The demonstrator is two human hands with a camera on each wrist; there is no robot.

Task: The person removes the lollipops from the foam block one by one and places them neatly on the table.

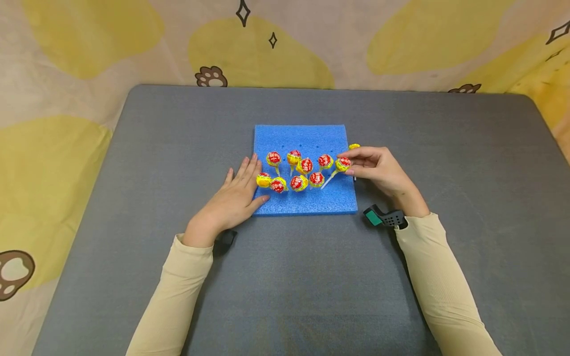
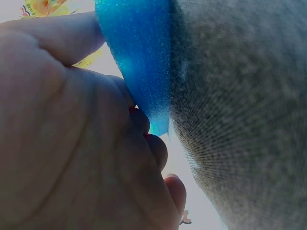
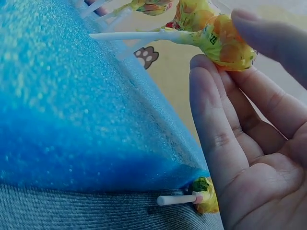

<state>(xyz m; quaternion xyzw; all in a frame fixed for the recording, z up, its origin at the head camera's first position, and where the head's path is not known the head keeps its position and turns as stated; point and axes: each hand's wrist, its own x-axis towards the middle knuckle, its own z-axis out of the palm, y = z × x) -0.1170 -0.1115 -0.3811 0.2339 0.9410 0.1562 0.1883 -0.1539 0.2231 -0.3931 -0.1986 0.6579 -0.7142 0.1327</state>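
Note:
My right hand (image 1: 378, 169) pinches a wrapped lollipop (image 1: 343, 164) by its candy head over the right part of a blue foam board (image 1: 307, 203). The lollipop's white stick (image 3: 129, 35) slants toward the board; whether its tip has entered the foam I cannot tell. Several lollipops with red and yellow wrappers, such as one lollipop (image 1: 299, 183), stand in the board in two rough rows. My left hand (image 1: 233, 200) rests on the board's left edge with its fingers straight, thumb on the front left corner. Beside the board's right edge lies another lollipop (image 3: 205, 195), partly hidden by my right hand.
The board lies on a grey table (image 1: 285, 277). Small holes (image 1: 300, 146) show in the foam behind the standing lollipops. A patterned yellow and cream cloth (image 1: 285, 44) hangs beyond the table. A black strap with a green part (image 1: 374, 216) sits at my right wrist.

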